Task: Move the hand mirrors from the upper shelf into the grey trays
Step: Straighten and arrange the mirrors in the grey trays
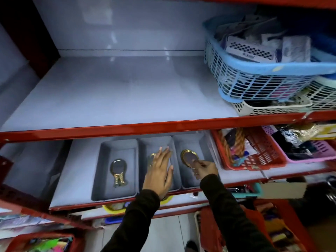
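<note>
Three grey trays stand side by side on the lower shelf. The left tray (101, 171) holds a gold-framed hand mirror (118, 169) lying flat. My left hand (160, 171) lies over the middle tray (145, 148) with fingers spread, covering most of a gold mirror (151, 157) whose rim shows by the thumb side. My right hand (204, 169) grips the handle of another gold oval mirror (190, 158), tilted inside the right tray (189, 140). The upper shelf (118, 91) shows no mirrors.
A blue basket (254, 82) full of packets sits on a white basket (272, 108) at the upper shelf's right. A red basket (258, 155) and a pink basket (312, 153) stand right of the trays. Red shelf edges (145, 126) frame each level.
</note>
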